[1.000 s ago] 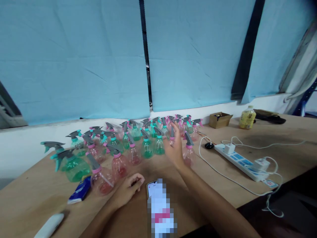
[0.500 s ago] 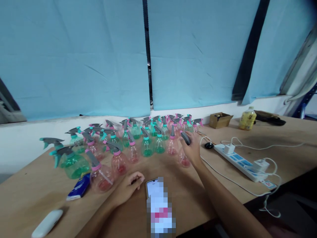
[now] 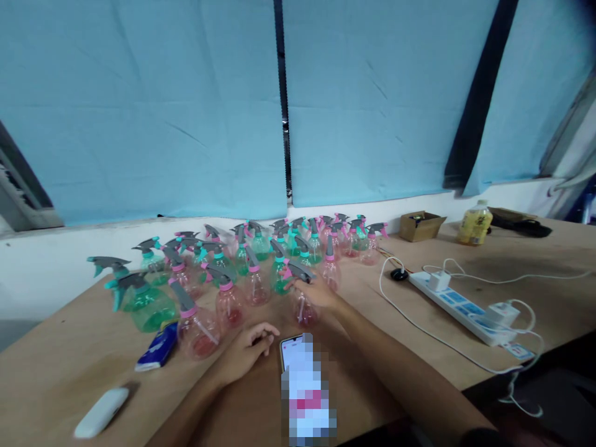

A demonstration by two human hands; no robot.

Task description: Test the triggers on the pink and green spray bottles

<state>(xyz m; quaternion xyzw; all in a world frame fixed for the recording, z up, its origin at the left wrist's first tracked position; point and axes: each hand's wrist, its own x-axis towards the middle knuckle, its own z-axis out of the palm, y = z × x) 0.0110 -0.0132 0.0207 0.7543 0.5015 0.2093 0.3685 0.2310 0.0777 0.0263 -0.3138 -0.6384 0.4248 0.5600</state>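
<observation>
Right hand pinches a spray bottle by its neck

The right hand [image 3: 316,293] grips a round-bodied, translucent pink plastic spray bottle with a grey trigger head [image 3: 305,312] around the pink collar, probably because that narrow part suits the fingers better than the bulging body. The bottle is just beyond a pale-screened smartphone [image 3: 305,385]; whether its base touches the brown wooden table [image 3: 535,254] is unclear. The left hand [image 3: 251,347], fingers loosely curled around nothing visible, lies beside the phone, seemingly at rest. Behind, clustered green and pink spray bottles [image 3: 153,310] stand upright, their broad bodies likely steadying them.
</observation>
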